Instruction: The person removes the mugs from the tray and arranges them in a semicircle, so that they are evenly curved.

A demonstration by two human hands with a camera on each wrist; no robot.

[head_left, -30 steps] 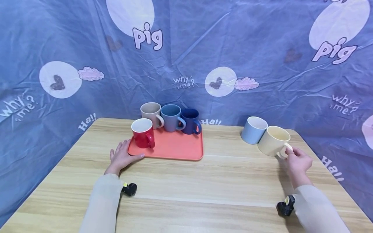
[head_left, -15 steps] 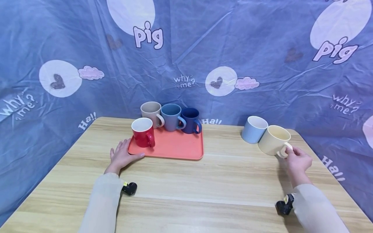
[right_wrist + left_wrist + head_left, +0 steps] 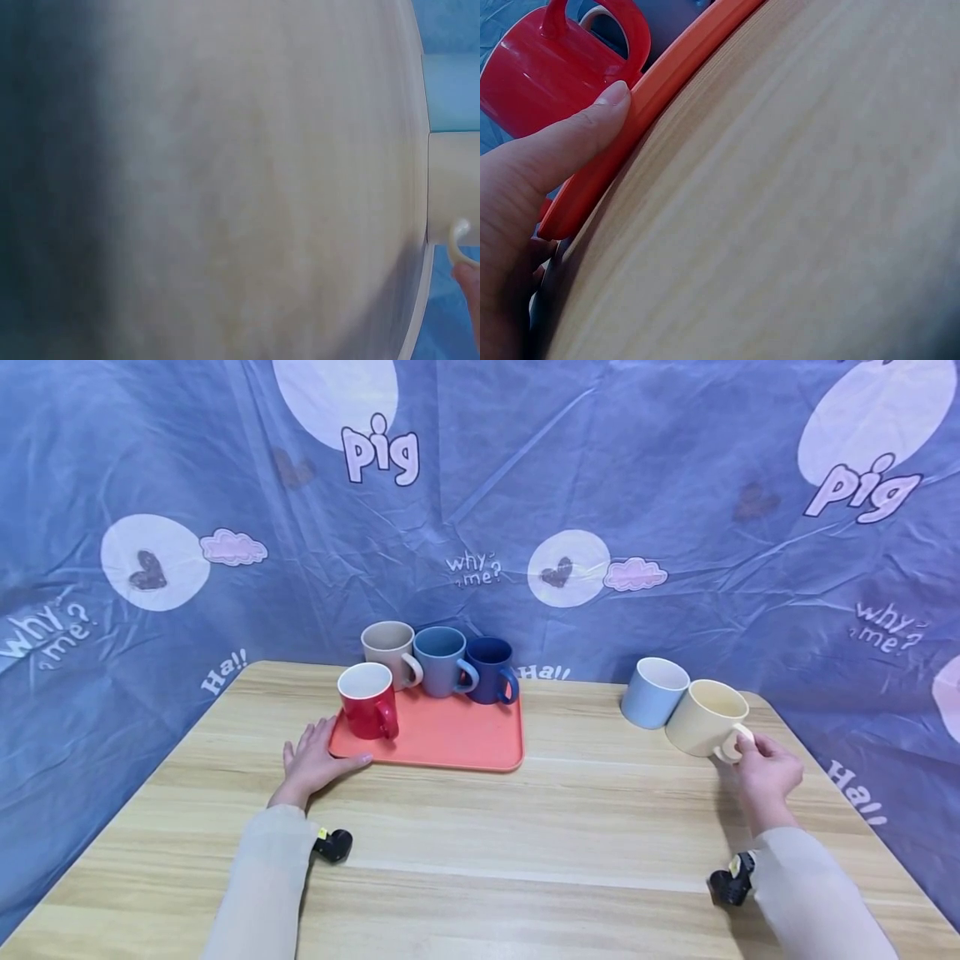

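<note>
Only slight motion shows on the right since the earlier frame: the right hand (image 3: pixel 768 774) has edged a touch and the handle (image 3: pixel 453 241) of the cream mug (image 3: pixel 697 727) seems to have turned a little with it. Left hand, tray and other mugs look unchanged. Such a small shift suggests the grip on the mug is being settled, as the mug appears to stand in the same spot.

Blue printed cloth (image 3: pixel 480 485) fills the background, behind a wooden table (image 3: pixel 525 843). Toward the table's back, left of centre, lies the red-orange tray (image 3: pixel 450 739). Three mugs stand in a row along its far side: grey (image 3: pixel 384 653), blue (image 3: pixel 437 672) and navy (image 3: pixel 483 681). In front of the grey one, near the tray's left edge, is a red mug (image 3: pixel 365 714). All four are upright.

Well apart from the tray, at the table's back right, the cream mug stands upright on the wood, beside a pale blue cup (image 3: pixel 648 697) that it seems to touch.

As for the hands, the left hand (image 3: pixel 311 764) has its fingers spread at the tray's near left corner, its thumb (image 3: pixel 585 139) straight over the rim, just beside the red mug. Right-hand fingertips pinch the cream mug's handle; the remaining fingers are hard to make out.
</note>
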